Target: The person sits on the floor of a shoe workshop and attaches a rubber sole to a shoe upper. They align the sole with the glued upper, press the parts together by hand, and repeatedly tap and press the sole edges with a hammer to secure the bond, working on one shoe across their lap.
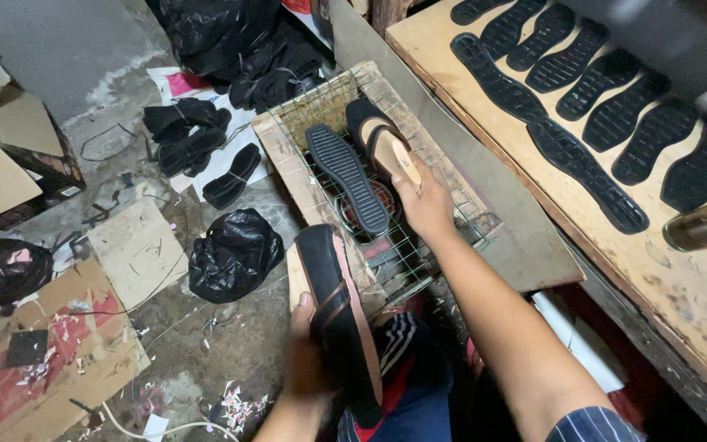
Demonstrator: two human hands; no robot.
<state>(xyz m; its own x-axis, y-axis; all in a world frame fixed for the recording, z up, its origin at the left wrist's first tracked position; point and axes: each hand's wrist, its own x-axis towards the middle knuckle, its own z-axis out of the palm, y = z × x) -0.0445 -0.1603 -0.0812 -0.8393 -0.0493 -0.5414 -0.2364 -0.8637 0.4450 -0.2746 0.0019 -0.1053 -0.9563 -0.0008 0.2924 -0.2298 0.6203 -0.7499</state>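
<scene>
My left hand (pixel 304 360) grips a black sandal with a tan insole (pixel 335 311), held on edge low in the head view above my lap. My right hand (pixel 427 200) reaches out and holds a second black and tan sandal (pixel 378 135) that lies on a wire mesh rack (pixel 443 192) in a wooden frame. A black ridged sole (pixel 347 176) rests on the mesh just left of that sandal. Under the mesh a round reddish heater coil shows.
Several black ridged soles (pixel 566 78) lie in rows on the wooden bench (pixel 673 278) at the right. A bottle (pixel 705 225) lies at the bench's right edge. Black bags (pixel 232 255), loose sandals (pixel 194 139) and cardboard scraps (pixel 137 250) cover the floor at the left.
</scene>
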